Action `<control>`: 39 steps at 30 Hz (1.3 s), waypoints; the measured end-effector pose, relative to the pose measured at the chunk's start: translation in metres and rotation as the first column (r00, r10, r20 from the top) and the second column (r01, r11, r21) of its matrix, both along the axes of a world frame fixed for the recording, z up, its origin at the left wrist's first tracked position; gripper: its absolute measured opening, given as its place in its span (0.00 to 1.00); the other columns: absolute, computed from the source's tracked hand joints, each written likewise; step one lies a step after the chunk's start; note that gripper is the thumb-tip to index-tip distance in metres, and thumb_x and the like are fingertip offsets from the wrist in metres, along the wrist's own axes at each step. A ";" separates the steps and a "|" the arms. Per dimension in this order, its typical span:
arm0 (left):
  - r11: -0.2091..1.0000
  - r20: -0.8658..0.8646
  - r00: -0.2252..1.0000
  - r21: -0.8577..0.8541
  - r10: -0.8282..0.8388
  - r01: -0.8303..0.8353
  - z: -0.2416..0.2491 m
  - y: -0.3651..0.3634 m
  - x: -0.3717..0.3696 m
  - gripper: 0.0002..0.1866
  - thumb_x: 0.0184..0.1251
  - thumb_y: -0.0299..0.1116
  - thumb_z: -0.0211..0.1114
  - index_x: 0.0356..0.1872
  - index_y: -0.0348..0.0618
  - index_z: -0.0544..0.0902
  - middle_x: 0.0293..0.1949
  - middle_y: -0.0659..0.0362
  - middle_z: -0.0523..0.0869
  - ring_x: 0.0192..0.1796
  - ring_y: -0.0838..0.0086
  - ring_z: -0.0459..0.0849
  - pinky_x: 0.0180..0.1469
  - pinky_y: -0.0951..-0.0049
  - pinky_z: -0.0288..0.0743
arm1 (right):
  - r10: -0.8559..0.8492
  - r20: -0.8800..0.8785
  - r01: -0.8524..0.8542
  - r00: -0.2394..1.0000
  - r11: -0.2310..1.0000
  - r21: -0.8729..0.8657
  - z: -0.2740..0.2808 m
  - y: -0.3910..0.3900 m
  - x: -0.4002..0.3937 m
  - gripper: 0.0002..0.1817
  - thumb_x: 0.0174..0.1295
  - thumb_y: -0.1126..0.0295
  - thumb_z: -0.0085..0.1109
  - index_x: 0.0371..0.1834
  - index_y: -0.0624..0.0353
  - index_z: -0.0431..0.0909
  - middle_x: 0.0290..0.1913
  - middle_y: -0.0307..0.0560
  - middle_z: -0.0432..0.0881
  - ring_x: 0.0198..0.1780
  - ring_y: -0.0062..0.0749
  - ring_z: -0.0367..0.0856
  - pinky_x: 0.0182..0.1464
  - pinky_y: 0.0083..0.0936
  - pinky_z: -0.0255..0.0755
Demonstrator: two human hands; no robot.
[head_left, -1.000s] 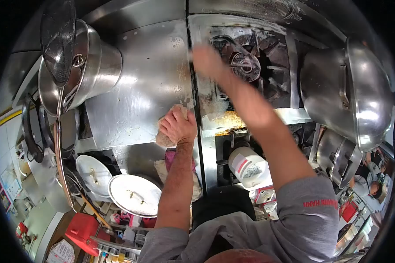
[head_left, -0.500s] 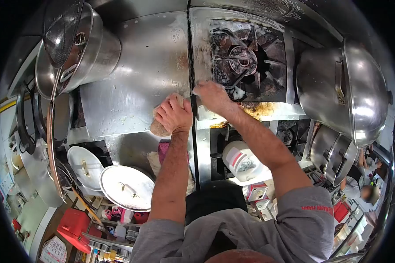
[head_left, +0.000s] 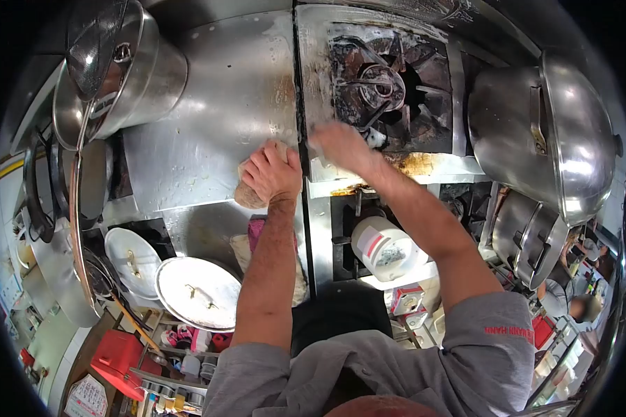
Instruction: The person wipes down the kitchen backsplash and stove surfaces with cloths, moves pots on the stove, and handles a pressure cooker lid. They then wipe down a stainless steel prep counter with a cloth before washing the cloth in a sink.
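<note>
My left hand (head_left: 275, 174) is closed over a crumpled brownish cloth (head_left: 252, 196) and presses it on the steel counter (head_left: 209, 132), close to its front edge. Across the dark seam (head_left: 301, 104), my right hand (head_left: 344, 147) is curled against the steel border of the gas burner (head_left: 382, 87). Motion smears its fingers, and whatever they hold is hidden. Wet streaks and suds mark the steel around the burner. A small white lump (head_left: 376, 138) lies at the burner's near edge, just beyond my right hand.
Steel pots (head_left: 153, 83) with a strainer (head_left: 94, 52) stand at left. A large lidded pan (head_left: 511, 132) fills the right. Nearer me are a white tub (head_left: 389, 250), two round lids (head_left: 198, 293) (head_left: 133, 263) and a pink cloth (head_left: 256, 235). Another person (head_left: 560, 295) is at far right.
My right hand has shifted slightly right along the burner's border and is now blurred. My left hand stays on the cloth, with little movement. The whole view has shifted slightly.
</note>
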State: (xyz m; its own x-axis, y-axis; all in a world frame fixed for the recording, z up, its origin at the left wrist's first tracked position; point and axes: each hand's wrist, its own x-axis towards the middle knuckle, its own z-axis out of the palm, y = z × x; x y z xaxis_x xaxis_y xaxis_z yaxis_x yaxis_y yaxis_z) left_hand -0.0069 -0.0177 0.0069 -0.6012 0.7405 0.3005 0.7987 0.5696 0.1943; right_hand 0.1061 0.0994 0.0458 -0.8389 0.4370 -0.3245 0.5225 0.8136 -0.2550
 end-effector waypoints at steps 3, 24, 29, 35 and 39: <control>0.998 0.030 0.999 -0.055 0.031 -0.029 0.001 -0.002 0.002 0.19 0.54 0.50 0.60 0.45 0.53 0.75 0.40 0.58 0.76 0.45 0.58 0.73 0.46 0.55 0.64 | -0.033 -0.050 0.029 0.998 0.996 -0.083 -0.004 -0.009 -0.002 0.11 0.52 0.74 0.53 0.38 0.52 0.80 0.44 0.44 0.77 0.51 0.40 0.76 0.49 0.37 0.74; 0.999 0.196 0.980 0.027 -0.021 0.016 0.002 -0.007 0.002 0.19 0.58 0.43 0.58 0.49 0.50 0.73 0.46 0.56 0.74 0.49 0.56 0.70 0.52 0.53 0.58 | -0.037 -0.414 0.136 0.910 0.968 0.211 -0.021 -0.015 -0.070 0.11 0.51 0.71 0.52 0.33 0.63 0.81 0.37 0.57 0.79 0.51 0.47 0.77 0.61 0.40 0.67; 0.999 0.153 0.988 -0.033 0.017 -0.012 -0.004 -0.006 0.002 0.19 0.57 0.42 0.58 0.50 0.48 0.73 0.45 0.55 0.75 0.49 0.56 0.70 0.52 0.54 0.58 | -0.338 -0.243 0.321 0.909 0.941 -0.108 -0.023 0.132 -0.143 0.11 0.56 0.71 0.51 0.32 0.67 0.80 0.38 0.60 0.81 0.42 0.47 0.82 0.44 0.40 0.78; 1.000 0.128 0.992 0.008 -0.005 0.004 -0.003 -0.008 0.001 0.18 0.57 0.43 0.57 0.47 0.48 0.75 0.44 0.56 0.76 0.45 0.58 0.72 0.49 0.54 0.60 | -0.063 -0.171 0.094 0.983 0.980 0.175 -0.006 0.063 -0.113 0.09 0.53 0.72 0.52 0.33 0.64 0.79 0.46 0.59 0.78 0.46 0.44 0.79 0.51 0.39 0.74; 0.999 0.140 0.990 0.042 -0.019 0.013 -0.003 -0.005 -0.003 0.18 0.57 0.43 0.57 0.47 0.48 0.75 0.44 0.56 0.76 0.46 0.57 0.72 0.49 0.54 0.60 | -0.265 -0.289 0.249 0.920 0.964 -0.093 -0.002 -0.004 -0.072 0.09 0.50 0.76 0.51 0.34 0.63 0.78 0.49 0.56 0.76 0.47 0.44 0.79 0.54 0.40 0.71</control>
